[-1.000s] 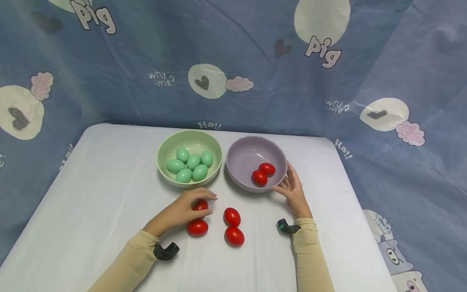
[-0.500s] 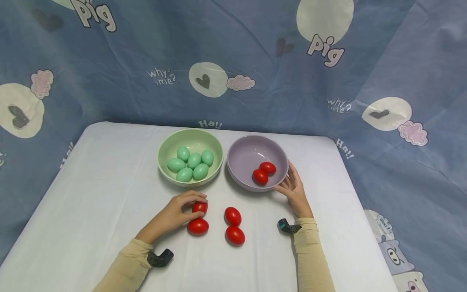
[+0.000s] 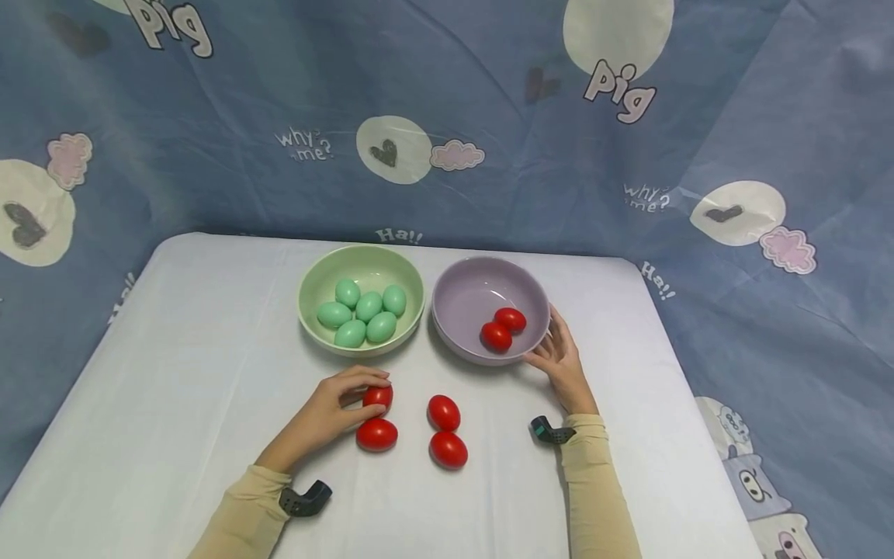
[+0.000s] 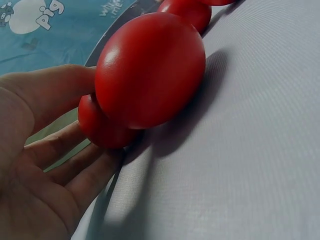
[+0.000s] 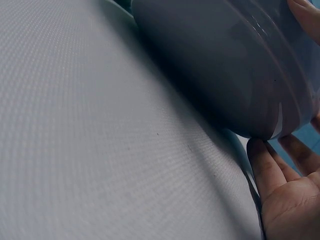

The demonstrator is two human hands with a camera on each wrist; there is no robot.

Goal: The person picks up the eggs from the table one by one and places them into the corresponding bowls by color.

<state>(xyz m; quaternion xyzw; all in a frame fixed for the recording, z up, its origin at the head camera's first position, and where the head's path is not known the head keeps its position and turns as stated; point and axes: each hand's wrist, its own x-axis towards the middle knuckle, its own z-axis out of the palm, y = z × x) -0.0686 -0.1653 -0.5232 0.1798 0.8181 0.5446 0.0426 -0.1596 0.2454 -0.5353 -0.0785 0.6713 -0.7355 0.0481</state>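
Observation:
In the head view my left hand (image 3: 334, 411) pinches the farther of two red eggs (image 3: 378, 397) between thumb and fingers; the egg sits on the table. The nearer red egg (image 3: 376, 435) lies just beside the thumb and fills much of the left wrist view. Another pair, an upper red egg (image 3: 443, 413) and a lower red egg (image 3: 448, 450), lies to the right. My right hand (image 3: 564, 369) rests against the outer right side of a purple bowl (image 3: 461, 310), its fairly straight fingers touching the wall. Inside that bowl are two red eggs (image 3: 497, 337).
Left of the purple bowl stands a green bowl (image 3: 310, 287) with several mint-green eggs (image 3: 369, 306) in it. Both bowls stand toward the back of the white-covered table (image 3: 209, 326). A blue printed cloth (image 3: 489, 202) hangs behind.
My left hand has drawn back slightly to the left, and its fingers have closed in on the farther red egg. The right hand and both bowls have kept their places.

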